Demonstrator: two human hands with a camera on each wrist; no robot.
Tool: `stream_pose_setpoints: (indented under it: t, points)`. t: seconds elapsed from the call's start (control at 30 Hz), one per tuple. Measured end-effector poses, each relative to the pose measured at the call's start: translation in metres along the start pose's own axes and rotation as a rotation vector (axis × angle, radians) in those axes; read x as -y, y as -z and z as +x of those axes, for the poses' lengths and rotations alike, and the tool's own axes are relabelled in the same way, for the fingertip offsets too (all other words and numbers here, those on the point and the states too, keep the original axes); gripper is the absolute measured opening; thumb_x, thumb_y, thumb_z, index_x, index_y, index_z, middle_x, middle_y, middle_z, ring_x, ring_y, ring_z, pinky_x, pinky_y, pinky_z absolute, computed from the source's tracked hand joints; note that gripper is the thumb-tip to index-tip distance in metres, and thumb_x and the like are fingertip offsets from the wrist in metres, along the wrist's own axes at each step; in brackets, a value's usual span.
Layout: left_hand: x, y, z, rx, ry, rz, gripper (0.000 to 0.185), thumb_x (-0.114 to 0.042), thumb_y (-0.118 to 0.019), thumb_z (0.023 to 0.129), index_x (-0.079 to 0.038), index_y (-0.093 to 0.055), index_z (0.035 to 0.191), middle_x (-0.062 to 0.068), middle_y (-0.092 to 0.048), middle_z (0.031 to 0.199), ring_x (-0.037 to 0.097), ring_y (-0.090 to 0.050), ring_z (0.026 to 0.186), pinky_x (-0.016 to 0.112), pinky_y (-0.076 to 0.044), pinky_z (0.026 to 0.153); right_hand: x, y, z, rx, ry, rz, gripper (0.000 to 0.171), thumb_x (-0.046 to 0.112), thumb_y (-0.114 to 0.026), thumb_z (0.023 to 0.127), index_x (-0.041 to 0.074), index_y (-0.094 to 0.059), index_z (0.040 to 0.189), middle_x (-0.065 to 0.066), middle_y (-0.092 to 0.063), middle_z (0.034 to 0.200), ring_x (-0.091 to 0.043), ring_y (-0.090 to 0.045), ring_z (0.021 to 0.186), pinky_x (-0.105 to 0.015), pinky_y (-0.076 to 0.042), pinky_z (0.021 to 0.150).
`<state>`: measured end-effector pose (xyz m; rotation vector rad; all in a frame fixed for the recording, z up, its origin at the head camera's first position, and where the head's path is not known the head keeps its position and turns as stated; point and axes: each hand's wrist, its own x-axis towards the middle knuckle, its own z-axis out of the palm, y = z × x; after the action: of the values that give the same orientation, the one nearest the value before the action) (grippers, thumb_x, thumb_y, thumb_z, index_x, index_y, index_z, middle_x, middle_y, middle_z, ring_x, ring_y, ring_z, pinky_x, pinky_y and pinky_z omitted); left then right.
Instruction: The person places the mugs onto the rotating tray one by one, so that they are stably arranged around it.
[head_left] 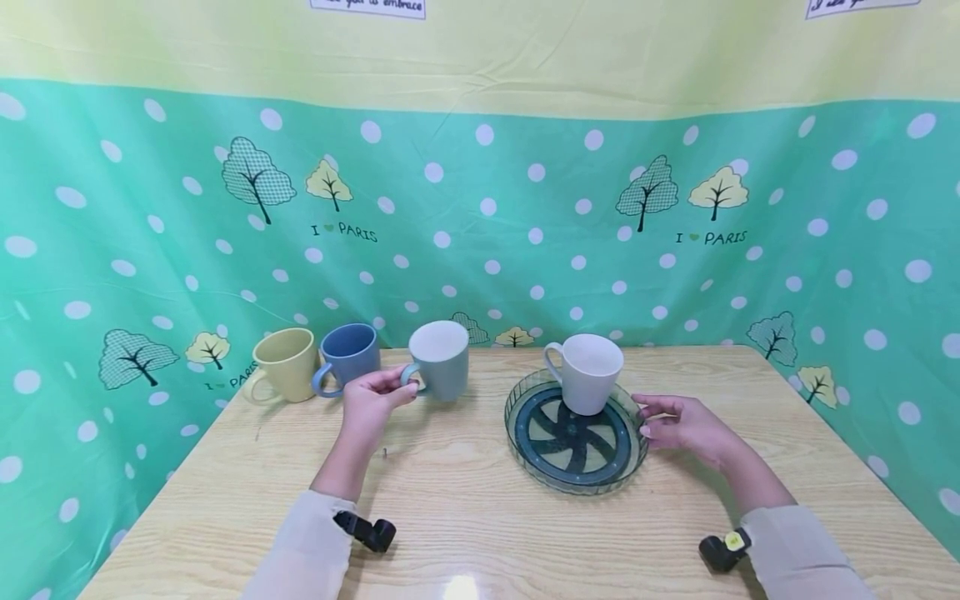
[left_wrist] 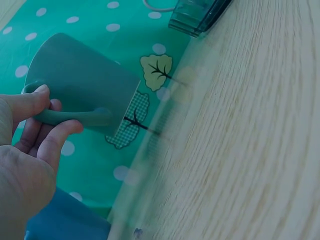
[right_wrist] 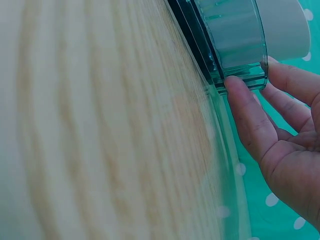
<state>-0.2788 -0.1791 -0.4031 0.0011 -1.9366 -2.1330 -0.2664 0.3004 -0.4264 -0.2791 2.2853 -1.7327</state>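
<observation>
My left hand [head_left: 372,398] pinches the handle of a grey-green mug [head_left: 441,358] at mid table; in the left wrist view the fingers [left_wrist: 36,107] curl round that handle of the mug [left_wrist: 82,80]. A white mug [head_left: 588,372] stands on the far side of a round clear turntable tray [head_left: 628,454] with a dark spoke pattern. My right hand [head_left: 681,423] rests at the tray's right rim, and its straight fingers [right_wrist: 248,112] touch the clear rim [right_wrist: 237,45].
A blue mug [head_left: 347,353] and a pale yellow mug [head_left: 286,363] stand in a row left of the grey-green one, near the table's back left edge. A green polka-dot cloth [head_left: 480,233] walls in the wooden table [head_left: 450,517] on three sides.
</observation>
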Motion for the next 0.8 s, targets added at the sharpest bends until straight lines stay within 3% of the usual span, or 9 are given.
stream_pose_setpoints:
  t: [0.8]
  points:
    - [-0.010,-0.012,0.001,0.043,0.037,0.018,0.038,0.008,-0.078,0.077,0.007,-0.067,0.113,0.003,-0.073,0.084,0.012,-0.070,0.079,0.029,-0.061,0.076,0.000,-0.001,0.000,-0.009,-0.002,0.002,0.068,0.004,-0.069,0.088,-0.008,-0.035,0.145,-0.031,-0.044,0.130,-0.025,-0.060,0.106,-0.041,-0.058,0.087]
